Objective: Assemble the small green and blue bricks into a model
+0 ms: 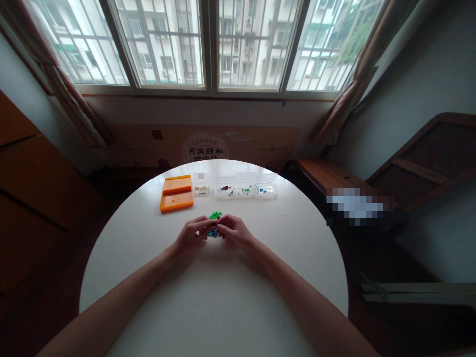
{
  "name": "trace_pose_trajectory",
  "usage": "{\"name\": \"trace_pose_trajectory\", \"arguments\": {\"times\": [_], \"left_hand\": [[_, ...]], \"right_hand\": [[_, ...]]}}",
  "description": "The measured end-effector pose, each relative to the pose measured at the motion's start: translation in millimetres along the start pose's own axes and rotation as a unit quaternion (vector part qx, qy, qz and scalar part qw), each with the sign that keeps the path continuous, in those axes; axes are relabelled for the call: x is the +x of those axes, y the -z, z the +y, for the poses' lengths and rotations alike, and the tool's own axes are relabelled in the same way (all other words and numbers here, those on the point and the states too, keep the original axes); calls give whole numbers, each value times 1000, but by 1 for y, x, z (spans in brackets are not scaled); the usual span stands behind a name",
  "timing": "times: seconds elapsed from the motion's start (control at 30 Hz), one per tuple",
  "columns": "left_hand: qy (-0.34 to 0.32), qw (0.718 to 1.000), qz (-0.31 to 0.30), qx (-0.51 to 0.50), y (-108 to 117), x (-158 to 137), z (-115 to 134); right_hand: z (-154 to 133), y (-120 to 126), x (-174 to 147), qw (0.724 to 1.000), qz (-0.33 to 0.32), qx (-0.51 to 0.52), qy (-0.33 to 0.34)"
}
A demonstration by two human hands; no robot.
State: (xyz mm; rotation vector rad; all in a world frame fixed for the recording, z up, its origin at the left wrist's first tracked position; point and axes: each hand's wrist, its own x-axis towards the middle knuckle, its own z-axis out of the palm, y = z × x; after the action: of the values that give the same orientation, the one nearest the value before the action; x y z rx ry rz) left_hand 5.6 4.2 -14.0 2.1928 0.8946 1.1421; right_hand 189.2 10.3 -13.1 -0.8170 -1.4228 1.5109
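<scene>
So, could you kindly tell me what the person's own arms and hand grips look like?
The left forearm and right forearm look slim and bare, with no sleeves in view. The left grip and right grip are ungloved human hands. No watch or bracelet shows; finer markings are too small to tell.

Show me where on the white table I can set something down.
The white table is bare between the forearms, left of the left hand nearer than the orange case, and right of the right hand except for tiny specks. Crowded: where the hands meet at green and blue pieces, and along the clear boxes beyond.
</scene>
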Motion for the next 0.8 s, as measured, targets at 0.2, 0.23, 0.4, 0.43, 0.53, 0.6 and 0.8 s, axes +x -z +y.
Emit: {"name": "trace_pose_trajectory", "arguments": {"times": [0.2,0.23,0.4,0.43,0.53,0.6,0.8], "left_hand": [[-37,999,-8,5,-1,2,4],[-32,999,-10,8,-1,2,5],[-2,1000,13,11,-1,1,5],[12,1000,20,11,-1,0,4],[45,998,29,12,-2,-2,1],[41,999,26,11,-2,-2,0],[-2,1000,23,7,-1,0,1]], "right_hand": [[1,0,0,1000,0,-6,1],[0,0,0,1000,-1,-10,1],[0,1,-1,1000,-6,-19,0],[0,1,0,1000,-6,-20,-1],[2,2,0,1000,-6,-25,-3],[2,2,0,1000,-5,-26,-3],[-1,1,-1,999,-8,-32,-3]]}}
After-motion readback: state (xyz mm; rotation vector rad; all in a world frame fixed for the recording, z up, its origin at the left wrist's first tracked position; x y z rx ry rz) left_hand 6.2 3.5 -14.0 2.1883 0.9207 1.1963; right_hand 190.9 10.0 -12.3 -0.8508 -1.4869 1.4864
